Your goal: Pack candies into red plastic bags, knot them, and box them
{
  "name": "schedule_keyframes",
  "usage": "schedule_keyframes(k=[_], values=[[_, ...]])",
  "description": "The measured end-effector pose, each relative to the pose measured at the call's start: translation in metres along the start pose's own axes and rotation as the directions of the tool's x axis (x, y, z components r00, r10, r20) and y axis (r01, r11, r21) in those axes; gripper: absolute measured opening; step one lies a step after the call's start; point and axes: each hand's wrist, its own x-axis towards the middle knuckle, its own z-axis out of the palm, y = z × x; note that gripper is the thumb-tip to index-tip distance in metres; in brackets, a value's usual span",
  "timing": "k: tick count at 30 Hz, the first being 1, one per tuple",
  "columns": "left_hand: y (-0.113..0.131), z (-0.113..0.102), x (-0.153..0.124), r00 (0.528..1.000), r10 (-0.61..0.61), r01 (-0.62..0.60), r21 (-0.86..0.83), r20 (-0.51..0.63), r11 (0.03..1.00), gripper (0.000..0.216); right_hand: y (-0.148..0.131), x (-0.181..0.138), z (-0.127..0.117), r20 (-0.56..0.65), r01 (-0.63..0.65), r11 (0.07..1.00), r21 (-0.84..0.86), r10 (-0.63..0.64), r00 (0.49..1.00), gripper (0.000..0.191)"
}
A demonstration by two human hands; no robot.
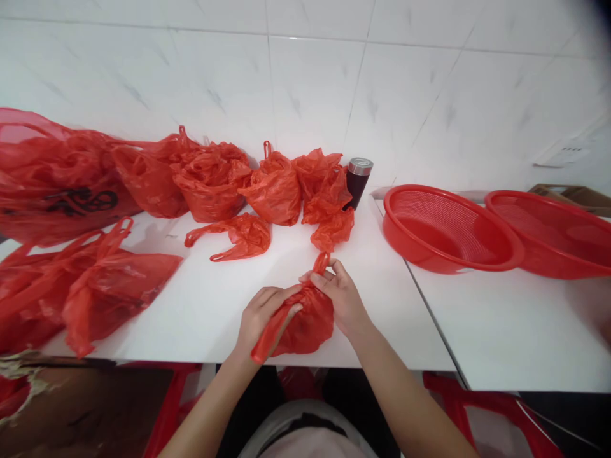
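A red plastic bag (310,324) with gathered handles rests at the front edge of the white table, between both my hands. My left hand (267,312) grips its neck from the left, and one handle hangs down over the wrist side. My right hand (341,296) pinches the neck on the other side, where the second handle sticks up. Whatever is inside the bag cannot be made out. Just beyond lie a small crumpled red bag (333,230) and, farther left, a loose red bag (245,235) with its handles spread out.
Several filled red bags (274,191) stand along the tiled wall, beside a dark thermos (358,181) with a silver lid. Larger red bags (119,286) crowd the left side. Red plastic baskets (396,232) sit to the right, near a seam between two tables.
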Motion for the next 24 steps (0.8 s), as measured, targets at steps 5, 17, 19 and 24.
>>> schedule_keyframes(k=[5,17,19,24], values=[[0.000,-0.006,0.002,0.995,-0.099,0.099,0.012,0.000,0.995,0.032,-0.017,0.006,0.009,-0.058,0.028,0.995,0.095,-0.022,0.998,0.032],[-0.020,-0.008,-0.028,0.932,-0.363,0.363,-0.004,0.011,0.932,0.033,0.025,0.016,-0.041,-0.263,0.085,0.961,-0.264,-0.157,0.952,0.040],[-0.016,-0.003,-0.022,0.920,-0.391,0.391,-0.012,-0.011,0.920,0.033,0.027,0.009,-0.033,-0.189,0.161,0.856,-0.491,-0.286,0.939,0.032],[-0.009,0.010,-0.006,0.910,-0.413,0.412,-0.028,-0.026,0.911,0.031,0.036,-0.007,-0.021,0.016,0.184,0.401,-0.897,-0.386,0.922,0.024]])
